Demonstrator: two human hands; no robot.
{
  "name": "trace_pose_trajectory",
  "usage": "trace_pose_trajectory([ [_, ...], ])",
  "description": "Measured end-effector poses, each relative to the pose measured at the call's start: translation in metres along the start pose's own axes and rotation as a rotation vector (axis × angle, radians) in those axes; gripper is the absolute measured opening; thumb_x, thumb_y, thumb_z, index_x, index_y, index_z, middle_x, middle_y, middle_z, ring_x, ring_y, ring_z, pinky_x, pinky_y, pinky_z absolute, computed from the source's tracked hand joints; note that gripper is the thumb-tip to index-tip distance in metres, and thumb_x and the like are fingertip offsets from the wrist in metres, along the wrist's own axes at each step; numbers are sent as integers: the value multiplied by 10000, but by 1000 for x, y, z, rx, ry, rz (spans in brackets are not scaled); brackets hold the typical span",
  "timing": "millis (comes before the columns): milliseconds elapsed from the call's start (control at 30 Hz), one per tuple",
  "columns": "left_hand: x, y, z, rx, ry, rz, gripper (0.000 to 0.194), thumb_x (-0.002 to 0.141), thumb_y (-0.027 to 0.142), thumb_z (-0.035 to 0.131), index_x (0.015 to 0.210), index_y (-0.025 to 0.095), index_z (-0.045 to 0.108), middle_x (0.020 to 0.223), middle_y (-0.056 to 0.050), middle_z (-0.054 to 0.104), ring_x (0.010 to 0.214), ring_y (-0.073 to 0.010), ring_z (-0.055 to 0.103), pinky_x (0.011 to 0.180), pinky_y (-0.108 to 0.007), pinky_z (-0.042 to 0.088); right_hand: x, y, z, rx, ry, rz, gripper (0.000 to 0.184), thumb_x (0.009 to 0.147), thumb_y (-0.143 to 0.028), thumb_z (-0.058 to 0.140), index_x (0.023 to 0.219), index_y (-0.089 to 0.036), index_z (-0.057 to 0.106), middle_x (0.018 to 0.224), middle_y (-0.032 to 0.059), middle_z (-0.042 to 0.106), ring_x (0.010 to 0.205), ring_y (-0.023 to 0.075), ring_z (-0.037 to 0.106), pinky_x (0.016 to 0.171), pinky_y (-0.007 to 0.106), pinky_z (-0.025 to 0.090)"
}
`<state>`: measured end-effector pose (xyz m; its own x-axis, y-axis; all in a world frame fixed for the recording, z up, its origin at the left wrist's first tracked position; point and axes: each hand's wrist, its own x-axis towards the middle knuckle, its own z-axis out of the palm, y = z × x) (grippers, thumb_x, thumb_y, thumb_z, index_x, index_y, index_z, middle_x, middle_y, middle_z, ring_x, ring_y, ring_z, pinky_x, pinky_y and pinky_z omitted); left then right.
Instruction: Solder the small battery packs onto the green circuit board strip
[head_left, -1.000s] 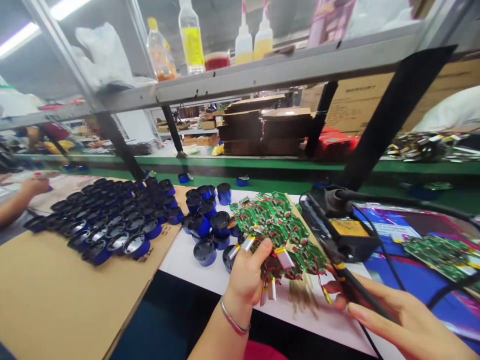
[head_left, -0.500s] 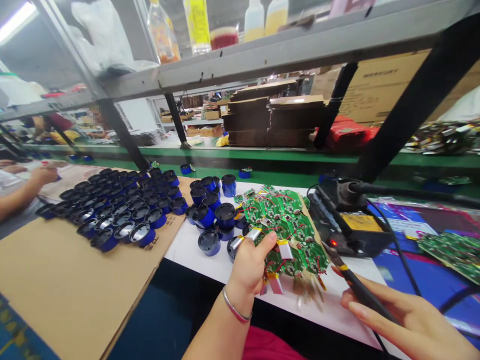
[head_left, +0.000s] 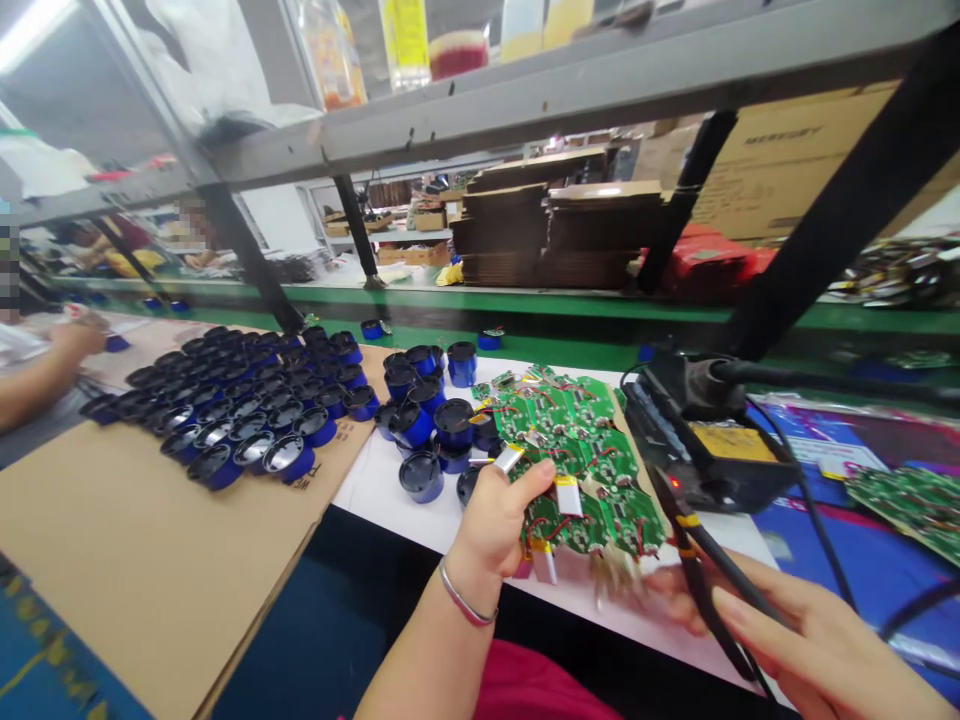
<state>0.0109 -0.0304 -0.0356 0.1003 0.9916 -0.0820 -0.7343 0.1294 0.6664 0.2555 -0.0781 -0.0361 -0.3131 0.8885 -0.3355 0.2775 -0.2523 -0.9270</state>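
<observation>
My left hand (head_left: 499, 520) is closed on the near left side of a panel of green circuit boards (head_left: 600, 410), thumb on top. Red wires and small silver batteries (head_left: 568, 497) with yellow ends hang on the boards. Pale thin strands (head_left: 616, 572) stick out below the panel's near edge, blurred. In my right hand (head_left: 787, 620) is a pair of pliers (head_left: 694, 560) with black handles and yellow bands. Its handles are spread, and the jaws point up beside the panel's right edge. Some right fingers are blurred behind the handles.
Blue and black round housings (head_left: 255, 400) crowd a cardboard sheet (head_left: 142, 530); more (head_left: 427, 410) stand left of the panel. At right are a soldering station (head_left: 697, 440) with a red light and another board panel (head_left: 907, 510). A shelf crosses above; a co-worker's arm (head_left: 52, 370) is far left.
The pliers' handles have spread apart, and my right fingers have shifted towards the panel. My left hand keeps its hold on the boards. The view has tilted slightly.
</observation>
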Motion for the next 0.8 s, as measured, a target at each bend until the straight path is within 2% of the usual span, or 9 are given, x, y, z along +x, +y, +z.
trace_pose_trajectory([
  [67, -1, -1, -1, 30, -25, -17, 295, 768, 237, 703, 1023, 98, 654, 942, -99, 711, 820, -214, 681, 796, -359, 543, 5, -6, 3, 34, 47, -62, 479, 823, -478, 617, 1225, -231, 535, 1280, 50, 504, 1171, 254, 474, 1027, 326, 418],
  [133, -2, -2, -1, 60, -48, -28, 306, 764, 245, 706, 1031, 104, 655, 953, -99, 708, 826, -214, 676, 804, -362, 536, 9, -10, 7, 25, 80, -110, 491, 819, -460, 629, 1249, -244, 527, 1345, 20, 453, 1256, 258, 402, 1104, 332, 349],
  [267, -2, -2, -2, 126, -57, -30, 328, 750, 271, 718, 1034, 117, 662, 962, -89, 701, 864, -206, 659, 847, -353, 509, 11, -9, 10, -16, 86, -114, 542, 816, -475, 629, 1295, -253, 503, 1384, 12, 409, 1244, 276, 419, 1119, 363, 335],
  [433, -1, -2, -4, 162, -23, -43, 304, 734, 288, 728, 979, 119, 669, 899, -74, 696, 787, -190, 648, 785, -345, 511, 10, -12, 6, -41, 92, -101, 529, 800, -487, 638, 1267, -259, 535, 1336, 15, 461, 1225, 273, 436, 1112, 366, 335],
  [533, 0, -3, -5, 198, -8, -34, 302, 726, 302, 733, 954, 113, 674, 872, -69, 693, 768, -190, 645, 761, -337, 512, 11, -16, 8, -127, 127, -60, 550, 737, -514, 689, 1197, -237, 575, 1224, 44, 538, 1128, 280, 498, 1011, 345, 436],
  [600, -1, -3, -4, 186, -4, -42, 309, 719, 302, 739, 954, 111, 675, 857, -69, 694, 754, -187, 648, 747, -330, 517, 9, -16, 10, -129, 132, -45, 443, 725, -519, 696, 1038, -214, 620, 1034, 56, 590, 940, 243, 557, 796, 279, 518],
  [667, -1, -3, -2, 119, -32, -71, 336, 712, 294, 747, 987, 115, 673, 865, -74, 700, 749, -191, 659, 741, -329, 527, 5, -11, 12, -18, 91, -54, 343, 779, -506, 641, 928, -198, 608, 813, 53, 558, 748, 187, 533, 614, 241, 479],
  [733, -3, -2, 0, 33, -89, -111, 372, 707, 283, 751, 1032, 122, 669, 891, -83, 707, 762, -202, 672, 746, -334, 537, 0, -4, 13, 166, -27, -58, 304, 848, -479, 546, 981, -209, 592, 722, 54, 511, 674, 169, 487, 596, 260, 449],
  [800, -4, -2, 0, -19, -128, -135, 376, 713, 275, 747, 1048, 124, 668, 914, -92, 710, 781, -213, 681, 755, -341, 543, -2, 0, 13, 302, -106, -50, 333, 877, -455, 487, 1115, -236, 565, 732, 63, 521, 669, 178, 478, 651, 307, 460],
])
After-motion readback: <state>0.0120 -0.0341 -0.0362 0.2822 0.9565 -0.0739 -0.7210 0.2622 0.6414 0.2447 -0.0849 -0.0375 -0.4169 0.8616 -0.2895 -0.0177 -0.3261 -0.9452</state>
